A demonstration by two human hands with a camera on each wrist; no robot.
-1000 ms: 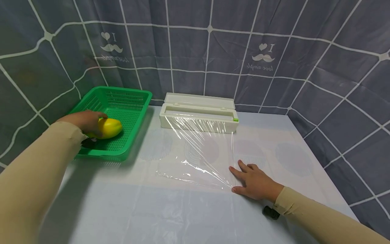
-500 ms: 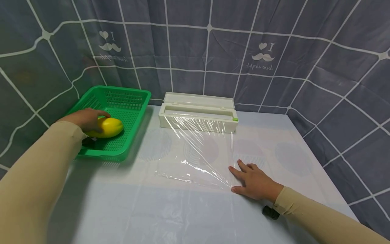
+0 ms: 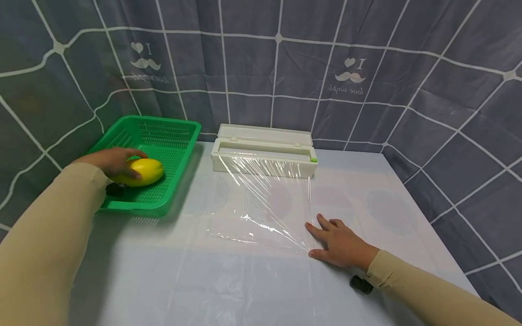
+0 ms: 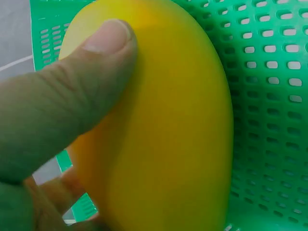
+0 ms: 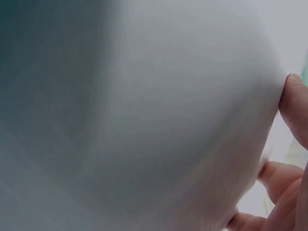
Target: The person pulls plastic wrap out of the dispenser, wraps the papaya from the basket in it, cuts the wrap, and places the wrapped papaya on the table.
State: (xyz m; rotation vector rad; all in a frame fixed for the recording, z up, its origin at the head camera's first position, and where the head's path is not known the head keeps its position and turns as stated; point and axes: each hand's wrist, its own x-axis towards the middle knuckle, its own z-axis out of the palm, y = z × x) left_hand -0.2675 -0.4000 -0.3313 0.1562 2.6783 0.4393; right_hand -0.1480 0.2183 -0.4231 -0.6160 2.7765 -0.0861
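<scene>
In the head view, my left hand (image 3: 112,162) reaches into a green plastic basket (image 3: 184,165) and holds a smooth yellow oblong fruit (image 3: 150,172). The left wrist view shows my thumb (image 4: 103,53) pressed along one side of the fruit (image 4: 173,120), with fingers round the opposite side, partly hidden. A sheet of clear cling film (image 3: 261,213) stretches forward over the table from a white dispenser box (image 3: 263,167). My right hand (image 3: 340,244) lies with spread fingers at the film's near right corner, fingertips down on the table.
The dispenser's white lid (image 3: 265,134) stands raised at the back, against a grey checked curtain (image 3: 253,63) that encloses the work area. A pale printed cloth (image 3: 220,280) covers the table. A small black device (image 3: 361,284) sits under the right wrist.
My left thumb has shifted a little on the fruit, so more of the yellow shows. My right hand and the film have stayed in place.
</scene>
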